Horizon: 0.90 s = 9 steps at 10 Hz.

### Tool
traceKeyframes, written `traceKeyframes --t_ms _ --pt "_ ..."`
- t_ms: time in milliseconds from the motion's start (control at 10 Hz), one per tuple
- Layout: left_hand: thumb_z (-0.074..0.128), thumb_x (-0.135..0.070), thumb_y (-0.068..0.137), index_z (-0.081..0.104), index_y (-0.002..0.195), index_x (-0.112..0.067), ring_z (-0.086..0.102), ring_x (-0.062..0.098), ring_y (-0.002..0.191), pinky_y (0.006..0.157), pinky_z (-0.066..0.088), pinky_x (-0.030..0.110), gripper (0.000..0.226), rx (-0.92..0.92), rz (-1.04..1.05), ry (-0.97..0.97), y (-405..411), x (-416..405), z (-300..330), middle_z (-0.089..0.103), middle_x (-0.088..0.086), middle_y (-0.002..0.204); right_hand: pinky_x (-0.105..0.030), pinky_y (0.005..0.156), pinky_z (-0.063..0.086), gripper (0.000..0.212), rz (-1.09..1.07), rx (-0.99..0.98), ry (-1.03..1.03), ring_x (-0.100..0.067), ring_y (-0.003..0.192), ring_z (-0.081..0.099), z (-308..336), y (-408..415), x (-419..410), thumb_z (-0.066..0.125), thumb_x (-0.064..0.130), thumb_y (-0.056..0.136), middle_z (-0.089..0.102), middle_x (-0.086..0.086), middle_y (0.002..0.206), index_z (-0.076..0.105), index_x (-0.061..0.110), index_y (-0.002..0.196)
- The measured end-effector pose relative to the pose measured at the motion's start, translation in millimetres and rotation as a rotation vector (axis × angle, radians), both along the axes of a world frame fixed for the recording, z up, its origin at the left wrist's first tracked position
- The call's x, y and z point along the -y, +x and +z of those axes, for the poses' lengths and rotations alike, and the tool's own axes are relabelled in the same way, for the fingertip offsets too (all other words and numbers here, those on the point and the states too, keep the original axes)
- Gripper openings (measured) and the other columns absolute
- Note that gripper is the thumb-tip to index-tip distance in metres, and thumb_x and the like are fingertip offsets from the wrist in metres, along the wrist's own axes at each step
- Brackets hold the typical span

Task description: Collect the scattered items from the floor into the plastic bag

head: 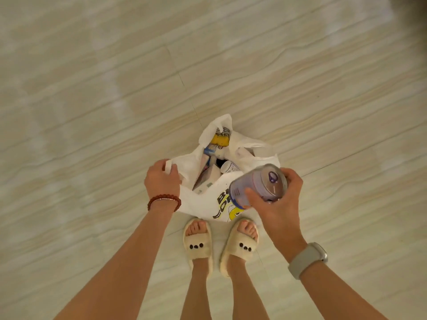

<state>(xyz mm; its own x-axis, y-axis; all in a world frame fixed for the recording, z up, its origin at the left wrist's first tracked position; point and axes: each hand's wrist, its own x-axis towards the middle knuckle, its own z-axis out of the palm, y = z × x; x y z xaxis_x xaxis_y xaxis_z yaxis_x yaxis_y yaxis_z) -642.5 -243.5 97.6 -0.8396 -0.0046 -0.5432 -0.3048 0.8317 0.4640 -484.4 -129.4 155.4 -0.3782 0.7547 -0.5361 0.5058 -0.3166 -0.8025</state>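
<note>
- Two hands in play: right hand (280,199) has its fingers (253,197) wrapped round a lavender canister (258,185), held just above the near right rim of the plastic bag (201,202).
- Canister's long axis is tilted, lidded end toward the right hand, base aimed down-left at the bag mouth, so the drop looks short.
- Left hand (161,180) pinches the bag's left edge, holding the mouth open.
- Bag sits on the floor (92,88), already holding a white bottle (228,167), a yellow packet (220,140) and other packs I can't identify.
</note>
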Motion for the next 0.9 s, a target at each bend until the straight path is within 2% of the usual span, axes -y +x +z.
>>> traceKeyframes --t_ms 100,200,300,400,500,600,700,800,900 --pt "0.055 -0.016 0.087 0.062 0.095 -0.008 0.062 0.017 0.057 0.062 0.044 0.014 0.013 0.053 0.047 0.094 13 15 12 0.065 0.009 0.072 0.0 0.087 0.038 0.067 0.127 -0.113 0.121 0.017 0.1 0.044 -4 -44 5 0.074 0.008 0.07 0.041 0.022 0.11 0.033 0.037 0.115" --pt "0.056 -0.017 0.087 0.057 0.085 -0.01 0.055 0.0 0.038 0.045 0.039 0.002 0.007 0.03 0.138 0.136 23 38 17 0.06 0.008 0.064 -0.001 0.079 0.035 0.063 0.435 0.023 0.238 0.006 0.094 0.043 -33 -80 16 0.074 0.022 0.071 0.041 0.011 0.113 0.039 0.029 0.122" --pt "0.054 -0.015 0.088 0.058 0.087 -0.009 0.054 -0.008 0.042 0.049 0.037 -0.002 0.008 -0.004 0.185 0.143 25 58 18 0.061 0.013 0.065 -0.029 0.083 0.039 0.061 0.937 0.323 0.48 -0.022 0.097 0.053 -78 -88 22 0.066 0.036 0.074 0.052 -0.005 0.113 0.039 0.014 0.124" --pt "0.055 -0.014 0.088 0.06 0.085 -0.012 0.056 -0.007 0.046 0.05 0.038 -0.001 0.006 -0.012 0.166 0.188 25 67 15 0.06 0.01 0.062 -0.036 0.079 0.043 0.056 1.345 0.546 0.489 -0.031 0.094 0.056 -114 -74 28 0.06 0.041 0.077 0.054 -0.012 0.111 0.038 0.013 0.121" --pt "0.056 -0.015 0.087 0.058 0.079 -0.018 0.057 0.001 0.044 0.048 0.041 0.005 0.008 -0.02 0.179 0.256 21 67 8 0.06 0.006 0.061 -0.039 0.078 0.049 0.047 1.416 0.685 0.265 -0.03 0.101 0.055 -129 -54 30 0.054 0.037 0.083 0.051 -0.013 0.117 0.039 0.015 0.122" --pt "0.057 -0.015 0.086 0.058 0.079 -0.016 0.057 0.008 0.047 0.046 0.042 0.007 0.008 -0.038 0.173 0.296 19 62 2 0.059 0.006 0.061 -0.04 0.094 0.043 0.043 1.388 0.724 0.284 -0.028 0.125 0.039 -129 -47 25 0.043 0.017 0.09 0.04 -0.012 0.136 0.035 0.014 0.132" --pt "0.055 -0.014 0.087 0.057 0.079 -0.017 0.06 0.013 0.053 0.053 0.047 0.014 0.008 -0.018 0.104 0.314 21 58 3 0.06 0.007 0.067 -0.037 0.105 0.035 0.044 1.28 0.618 0.29 -0.022 0.135 0.028 -108 -53 23 0.039 0.018 0.094 0.033 -0.006 0.147 0.033 0.014 0.137" --pt "0.054 -0.016 0.087 0.057 0.083 -0.017 0.061 0.027 0.071 0.066 0.05 0.035 0.005 -0.012 0.024 0.312 29 55 4 0.063 0.006 0.079 -0.033 0.098 0.041 0.037 1.107 0.389 0.268 -0.019 0.122 0.044 -75 -56 31 0.042 0.016 0.094 0.047 -0.004 0.135 0.044 0.014 0.131" --pt "0.052 -0.017 0.089 0.059 0.096 -0.009 0.052 0.017 0.078 0.069 0.037 0.024 0.013 0.023 -0.074 0.201 36 54 10 0.063 0.007 0.093 -0.022 0.086 0.047 0.024 0.647 0.143 0.11 -0.005 0.097 0.058 -24 -66 32 0.047 0.012 0.092 0.062 0.0 0.108 0.057 0.021 0.112"
